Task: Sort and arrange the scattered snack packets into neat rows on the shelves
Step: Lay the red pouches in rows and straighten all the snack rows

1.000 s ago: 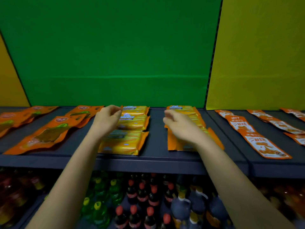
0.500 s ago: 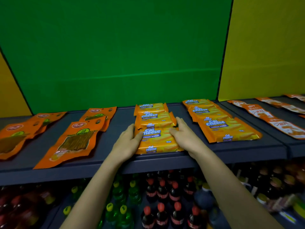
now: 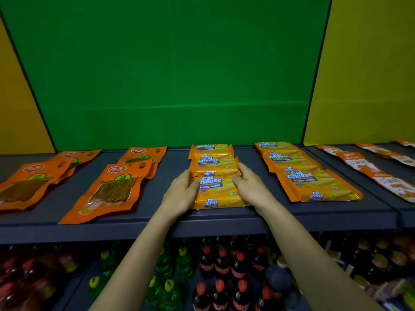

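Note:
A row of yellow-orange Cal Cheese wafer packets (image 3: 214, 189) overlaps front to back on the dark shelf (image 3: 157, 218). My left hand (image 3: 180, 195) presses the left edge of the front packet and my right hand (image 3: 251, 187) presses its right edge, holding it between them. A second row of the same wafer packets (image 3: 312, 185) lies to the right. Orange packets of brown sticks (image 3: 112, 189) lie to the left, with more of them (image 3: 24, 187) at the far left.
Orange-and-white sachets (image 3: 368, 169) lie in rows on the neighbouring shelf at the right. Below the shelf stand cola bottles with red caps (image 3: 222, 265) and green bottles with yellow caps (image 3: 166, 286). A green back panel (image 3: 179, 75) rises behind.
A second ago my hands were on two separate wafer rows. Both then came together onto the front packet of the middle row, and the view shifted left and closer.

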The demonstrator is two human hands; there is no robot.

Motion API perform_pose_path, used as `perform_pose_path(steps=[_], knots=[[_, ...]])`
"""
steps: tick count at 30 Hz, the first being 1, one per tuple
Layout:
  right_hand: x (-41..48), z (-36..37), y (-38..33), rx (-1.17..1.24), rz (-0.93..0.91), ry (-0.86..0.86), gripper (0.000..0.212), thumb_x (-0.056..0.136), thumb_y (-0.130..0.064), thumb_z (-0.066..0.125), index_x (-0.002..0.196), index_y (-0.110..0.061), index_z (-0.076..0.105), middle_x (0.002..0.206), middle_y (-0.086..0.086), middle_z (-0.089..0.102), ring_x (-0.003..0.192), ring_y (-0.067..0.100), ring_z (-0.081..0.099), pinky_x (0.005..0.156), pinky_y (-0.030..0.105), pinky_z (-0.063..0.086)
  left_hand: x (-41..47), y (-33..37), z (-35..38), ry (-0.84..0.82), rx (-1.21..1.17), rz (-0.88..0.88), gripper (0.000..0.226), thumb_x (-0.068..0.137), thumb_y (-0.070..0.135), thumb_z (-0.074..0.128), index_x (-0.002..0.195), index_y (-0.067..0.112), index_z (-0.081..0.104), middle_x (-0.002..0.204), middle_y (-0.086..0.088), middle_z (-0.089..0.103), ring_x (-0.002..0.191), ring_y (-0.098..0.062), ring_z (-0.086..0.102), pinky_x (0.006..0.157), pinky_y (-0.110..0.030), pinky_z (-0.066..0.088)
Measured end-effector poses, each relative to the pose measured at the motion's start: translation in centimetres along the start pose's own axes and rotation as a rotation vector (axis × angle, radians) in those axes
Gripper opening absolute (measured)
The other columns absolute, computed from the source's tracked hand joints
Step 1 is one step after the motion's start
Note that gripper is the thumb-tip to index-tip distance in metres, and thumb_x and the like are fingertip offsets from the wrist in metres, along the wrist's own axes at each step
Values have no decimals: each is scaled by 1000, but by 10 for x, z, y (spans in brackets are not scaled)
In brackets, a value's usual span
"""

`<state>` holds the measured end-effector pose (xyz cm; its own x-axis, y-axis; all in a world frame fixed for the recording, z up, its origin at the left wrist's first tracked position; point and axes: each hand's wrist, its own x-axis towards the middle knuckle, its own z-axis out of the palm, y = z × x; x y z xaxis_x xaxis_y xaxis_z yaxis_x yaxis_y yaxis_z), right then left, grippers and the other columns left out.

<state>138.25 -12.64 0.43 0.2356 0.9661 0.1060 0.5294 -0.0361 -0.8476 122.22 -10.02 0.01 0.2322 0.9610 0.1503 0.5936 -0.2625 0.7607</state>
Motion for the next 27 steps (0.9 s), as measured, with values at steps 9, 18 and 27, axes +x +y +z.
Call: perform_pose_path(steps=[9, 18, 27], knots=[[7, 2, 4, -36, -40, 24, 39, 99, -18, 36, 138, -16, 41, 142, 7, 46, 128, 25, 45, 108, 35, 35, -1, 1, 1, 48, 25, 15, 37, 99, 25, 38, 134, 11, 43, 139, -6, 47, 125, -22, 45, 105, -35, 36], [7, 1, -35, -397, -204, 93, 53, 100, -24, 36, 147, -6, 23, 158, 11, 15, 146, 22, 14, 118, 30, 10, -5, -16, -60, 273, 140, 143, 32, 98, 18, 42, 125, 8, 55, 130, -7, 57, 121, -22, 50, 92, -23, 35], [-2, 101, -107, -324, -254, -108, 51, 99, -22, 39, 146, -6, 26, 154, 9, 29, 142, 21, 28, 113, 28, 20, 9, -102, -158, 343, 153, -20, 34, 97, 19, 43, 127, 6, 52, 132, -14, 55, 120, -29, 51, 101, -38, 42]])
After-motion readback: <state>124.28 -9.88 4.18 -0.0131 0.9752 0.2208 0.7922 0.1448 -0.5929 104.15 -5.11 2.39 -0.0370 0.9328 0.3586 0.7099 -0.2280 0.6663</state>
